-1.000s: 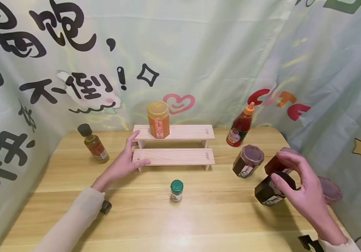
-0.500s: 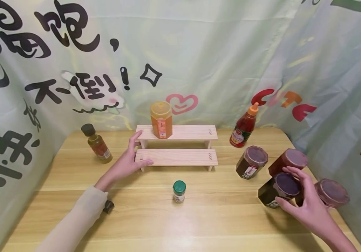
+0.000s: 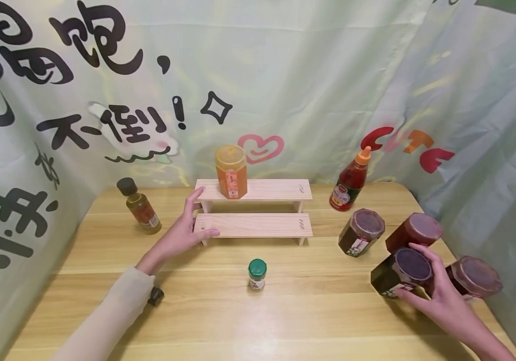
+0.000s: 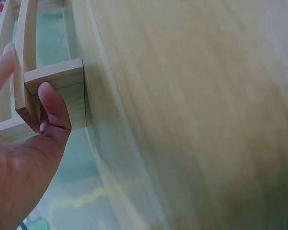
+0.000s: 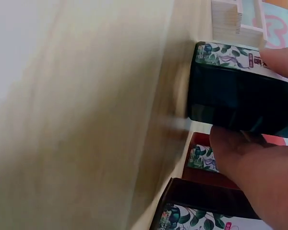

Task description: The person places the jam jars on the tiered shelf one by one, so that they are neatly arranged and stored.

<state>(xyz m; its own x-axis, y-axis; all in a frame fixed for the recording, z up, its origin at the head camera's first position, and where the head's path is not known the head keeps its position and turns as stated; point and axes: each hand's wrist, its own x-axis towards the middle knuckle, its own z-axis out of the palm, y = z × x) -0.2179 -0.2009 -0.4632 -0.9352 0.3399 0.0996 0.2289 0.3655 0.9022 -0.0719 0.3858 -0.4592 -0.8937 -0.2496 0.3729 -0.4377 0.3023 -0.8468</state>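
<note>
overhead, the left hand [image 3: 178,235] rests against the near end of the two-step wooden rack [image 3: 253,206], thumb laid on the lower step, fingers straight up along the upper one. an orange jar [image 3: 231,171] stands on the top step just beyond those fingers. the right hand [image 3: 440,296] curls around a dark jar [image 3: 400,273] on the desk [image 3: 285,311], fingertips over its purple lid; three similar jars crowd just beyond and beside it, a red sauce bottle [image 3: 350,181] farther back. a small green-capped jar [image 3: 256,274] stands between the hands, and an oil bottle [image 3: 140,206] is outward of the left hand.

from the left wrist, the thumb [image 4: 53,103] presses the rack's end block [image 4: 57,91]; nothing is gripped.

from the right wrist, thumb and fingers clamp the dark jar's [image 5: 240,96] flat sides.

the jar looks like glass, so probably heavy for its size, stiff, smooth and breakable; its faceted walls below the lid seem the surest hold, since neighbours stand close enough to knock.
</note>
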